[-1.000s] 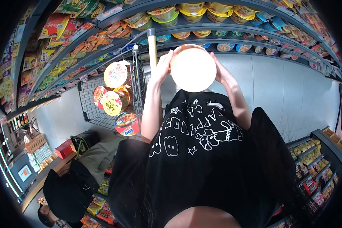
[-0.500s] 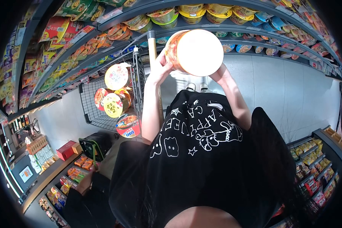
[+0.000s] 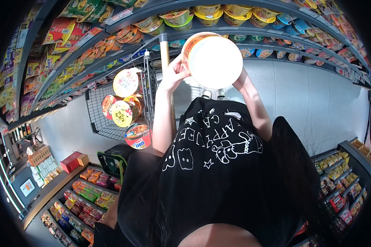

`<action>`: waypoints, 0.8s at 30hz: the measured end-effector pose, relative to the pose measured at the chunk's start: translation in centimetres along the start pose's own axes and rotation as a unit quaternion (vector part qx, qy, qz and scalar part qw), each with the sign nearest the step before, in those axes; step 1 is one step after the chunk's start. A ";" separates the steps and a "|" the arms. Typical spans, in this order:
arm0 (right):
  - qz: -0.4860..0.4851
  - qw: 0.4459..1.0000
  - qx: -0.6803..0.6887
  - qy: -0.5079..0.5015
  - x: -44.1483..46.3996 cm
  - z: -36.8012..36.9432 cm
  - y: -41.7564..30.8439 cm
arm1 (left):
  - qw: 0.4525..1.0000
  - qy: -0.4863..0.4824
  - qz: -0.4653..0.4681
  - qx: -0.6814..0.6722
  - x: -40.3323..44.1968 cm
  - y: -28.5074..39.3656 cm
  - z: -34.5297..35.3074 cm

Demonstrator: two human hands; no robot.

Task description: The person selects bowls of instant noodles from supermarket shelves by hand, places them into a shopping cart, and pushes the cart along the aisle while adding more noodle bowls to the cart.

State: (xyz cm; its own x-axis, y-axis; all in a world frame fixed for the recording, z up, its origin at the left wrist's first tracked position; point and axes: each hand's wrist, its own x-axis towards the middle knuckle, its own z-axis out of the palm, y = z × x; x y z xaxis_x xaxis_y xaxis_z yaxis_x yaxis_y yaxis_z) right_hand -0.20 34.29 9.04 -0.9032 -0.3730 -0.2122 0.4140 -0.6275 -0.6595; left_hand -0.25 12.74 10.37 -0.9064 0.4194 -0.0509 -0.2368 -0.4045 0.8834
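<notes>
Left hand point(image 3: 174, 77) grips instant-noodle bowl point(image 3: 217, 61), white end facing camera; right hand point(image 3: 242, 78) mostly hidden, grip can't tell. Cart point(image 3: 96, 105) left, nearer left hand.

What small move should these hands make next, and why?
Probably ease the tub left toward the cart: the left hand and right hand hold it between them, and other tubs lie in the cart close by.

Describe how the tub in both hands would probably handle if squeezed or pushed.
The tub is probably fairly stiff: its outline looks round between the left hand and right hand. Its curved side suggests it could roll if laid down. Its broad round end might help it resist tipping when upright.
</notes>
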 end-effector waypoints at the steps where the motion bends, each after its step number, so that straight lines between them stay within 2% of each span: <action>1: 0.004 1.000 0.009 0.000 0.0 0.0 -0.1 | 1.000 0.003 -0.014 -0.028 -0.1 -0.3 -0.4; 2: 0.004 1.000 0.009 -0.001 0.0 0.2 -0.2 | 0.998 0.007 -0.027 -0.056 -0.3 -0.4 -0.7; 11: 0.008 0.999 0.052 0.004 -0.1 1.0 -0.2 | 0.998 0.051 0.014 -0.037 -0.6 0.9 1.1; 17: 0.002 0.998 0.062 -0.027 -0.4 0.8 0.0 | 0.999 0.024 0.017 -0.035 -0.4 -0.7 -0.9; 21: 0.047 0.996 -0.034 0.071 -0.8 1.9 -0.3 | 0.998 0.036 0.021 -0.043 -0.3 -0.3 0.1; 24: 0.029 0.994 -0.076 0.075 -0.6 0.5 0.3 | 0.993 0.029 0.045 -0.103 -0.5 -1.0 0.1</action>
State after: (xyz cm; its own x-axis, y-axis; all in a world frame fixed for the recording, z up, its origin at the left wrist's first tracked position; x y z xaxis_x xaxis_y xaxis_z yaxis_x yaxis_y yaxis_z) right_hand 0.51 33.95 9.28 -0.8895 -0.2920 -0.3514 0.4548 -0.4924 -0.7421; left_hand 0.42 13.03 9.52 -0.9439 0.3302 -0.0083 -0.2159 -0.5978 0.7720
